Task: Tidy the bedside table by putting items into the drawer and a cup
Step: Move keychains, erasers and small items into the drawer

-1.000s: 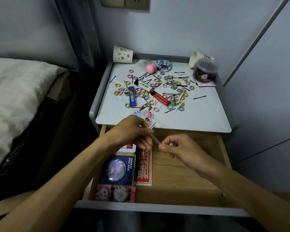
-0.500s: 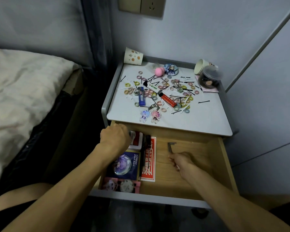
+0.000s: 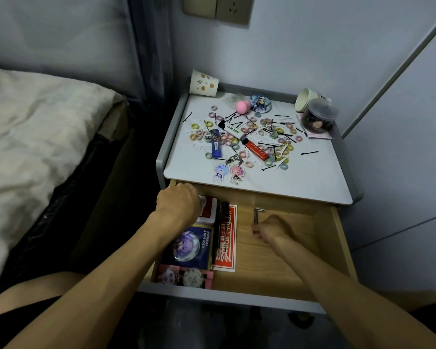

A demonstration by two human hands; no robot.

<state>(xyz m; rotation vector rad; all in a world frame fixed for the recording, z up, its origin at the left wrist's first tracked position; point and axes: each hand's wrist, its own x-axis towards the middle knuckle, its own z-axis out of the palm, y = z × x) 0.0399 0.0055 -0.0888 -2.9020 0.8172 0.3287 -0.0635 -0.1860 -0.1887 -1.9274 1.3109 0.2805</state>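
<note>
Barely started: in drawer (image 3: pixel 274 263), right hand (image 3: pixel 272 229) pinches hex key (image 3: pixel 257 214); left hand (image 3: pixel 178 204) curled, grip unclear; above drawer, hair ties (image 3: pixel 228 142), lighters (image 3: pixel 216 147) wait

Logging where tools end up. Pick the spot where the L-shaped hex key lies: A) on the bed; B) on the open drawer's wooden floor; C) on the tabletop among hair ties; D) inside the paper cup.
B: the hex key lies on the drawer floor, right of the red card, its lower end at the right hand.
</note>
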